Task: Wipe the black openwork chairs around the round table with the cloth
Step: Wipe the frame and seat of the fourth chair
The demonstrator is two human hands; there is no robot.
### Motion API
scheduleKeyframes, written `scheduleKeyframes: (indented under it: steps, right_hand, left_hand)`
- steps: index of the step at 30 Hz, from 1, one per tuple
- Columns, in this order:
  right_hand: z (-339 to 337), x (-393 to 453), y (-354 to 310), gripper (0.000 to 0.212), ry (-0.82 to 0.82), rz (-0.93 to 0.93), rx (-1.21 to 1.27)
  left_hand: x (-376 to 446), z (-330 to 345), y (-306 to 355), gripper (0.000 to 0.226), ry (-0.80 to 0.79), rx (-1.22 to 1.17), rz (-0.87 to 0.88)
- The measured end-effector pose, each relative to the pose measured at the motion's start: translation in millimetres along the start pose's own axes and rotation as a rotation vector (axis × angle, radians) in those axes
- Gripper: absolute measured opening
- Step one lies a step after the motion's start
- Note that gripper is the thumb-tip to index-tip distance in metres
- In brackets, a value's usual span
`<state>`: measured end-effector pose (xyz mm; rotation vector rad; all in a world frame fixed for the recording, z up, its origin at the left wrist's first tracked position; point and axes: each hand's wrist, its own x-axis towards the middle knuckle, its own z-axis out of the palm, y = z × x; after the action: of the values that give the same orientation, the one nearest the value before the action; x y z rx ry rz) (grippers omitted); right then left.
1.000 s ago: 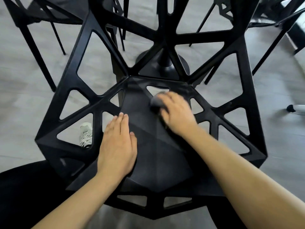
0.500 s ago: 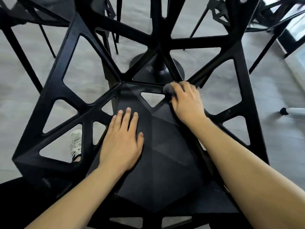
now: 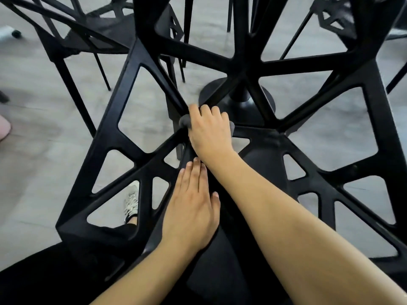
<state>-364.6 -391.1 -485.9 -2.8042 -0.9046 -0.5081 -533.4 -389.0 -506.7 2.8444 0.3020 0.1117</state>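
Note:
A black openwork chair [image 3: 103,137] fills the view, its seat [image 3: 266,155] below me and its triangular-holed back rising at the far side. My right hand [image 3: 209,133] presses a dark grey cloth [image 3: 184,121] against the back left corner of the seat, where the struts meet; fingers curl over the cloth, which shows only at the hand's edges. My left hand [image 3: 191,208] lies flat on the seat's left side, fingers straight and together, just behind the right wrist.
The round table's black pedestal base [image 3: 240,100] stands on the grey floor beyond the chair. Another black openwork chair [image 3: 72,40] stands at the upper left, a third [image 3: 334,20] at the upper right. My sneaker [image 3: 131,201] shows through a hole.
My right hand has slid the cloth leftward along the back of the seat to its left corner. The left hand stays flat on the seat. My view has shifted right.

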Motion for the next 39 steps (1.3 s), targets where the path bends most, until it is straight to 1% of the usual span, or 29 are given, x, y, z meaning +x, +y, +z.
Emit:
scheduleKeyframes:
  steps: [2, 6, 8, 10, 12, 16, 18, 20, 24, 28, 32, 34, 35, 37, 38, 39]
  right_hand:
    - [-5.1, 3.9, -9.6, 0.045, -0.022, 0.107, 0.003]
    - [-13.2, 13.4, -18.1, 0.044, -0.105, 0.253, 0.087]
    - [-20.6, 23.6, -23.0, 0.043, -0.18, 0.314, 0.114]
    - [-25.8, 26.3, -19.8, 0.037, -0.208, 0.3, 0.062]
    - [-31.0, 21.0, -1.2, 0.033, -0.194, 0.299, -0.023]
    - [-48.1, -2.1, 78.1, 0.034, -0.27, 0.395, -0.228]
    - [-54.7, -12.3, 106.7, 0.031, -0.291, 0.372, -0.343]
    - [-53.6, -17.9, 109.3, 0.031, -0.334, 0.289, -0.419]
    - [-53.8, -14.9, 101.5, 0.023, -0.36, 0.282, -0.437]
    - [-58.9, -22.4, 120.4, 0.02, -0.373, 0.202, -0.343]
    - [-63.1, -47.1, 130.7, 0.031, -0.31, 0.18, -0.114]
    - [-63.0, -66.4, 129.9, 0.038, -0.268, 0.146, -0.039]
    - [-64.3, -73.2, 130.4, 0.04, -0.28, 0.121, -0.009]
    - [-69.1, -73.2, 135.0, 0.038, -0.312, 0.101, 0.108]
    - [-74.3, -67.3, 137.5, 0.035, -0.291, 0.096, 0.183]
    - [-80.7, -58.9, 139.3, 0.033, -0.204, 0.088, 0.236]
  left_hand:
    - [-1.3, 0.3, -0.7, 0.067, -0.01, 0.012, 0.006]
    - [-1.2, 0.1, -2.5, 0.071, -0.051, 0.036, 0.011]
    - [-2.2, 1.3, -5.8, 0.073, -0.07, 0.072, 0.039]
    - [-1.5, 0.6, -7.3, 0.069, -0.019, 0.02, 0.01]
    - [-1.4, 0.9, -7.8, 0.067, 0.005, -0.01, -0.009]
    - [-0.6, 2.8, -8.9, 0.067, 0.011, 0.017, -0.006]
    - [-0.7, 2.2, -8.6, 0.067, 0.011, 0.027, -0.012]
    - [-2.2, 0.4, -7.8, 0.067, 0.013, 0.033, -0.011]
    - [-1.6, 0.3, -8.1, 0.067, 0.019, 0.045, -0.006]
    - [-1.2, -1.4, -7.0, 0.067, 0.028, 0.044, -0.01]
    - [-0.7, -1.8, -5.5, 0.066, 0.028, 0.039, -0.015]
    - [-0.7, -2.2, -4.7, 0.065, 0.035, 0.048, -0.019]
    - [-0.3, -3.3, -3.9, 0.064, 0.033, 0.054, -0.017]
    - [4.0, -6.2, -3.2, 0.056, 0.026, 0.059, 0.002]
    - [10.3, -10.1, -3.0, 0.047, 0.033, 0.059, 0.014]
    - [20.2, -15.1, -3.4, 0.039, 0.049, 0.057, 0.019]
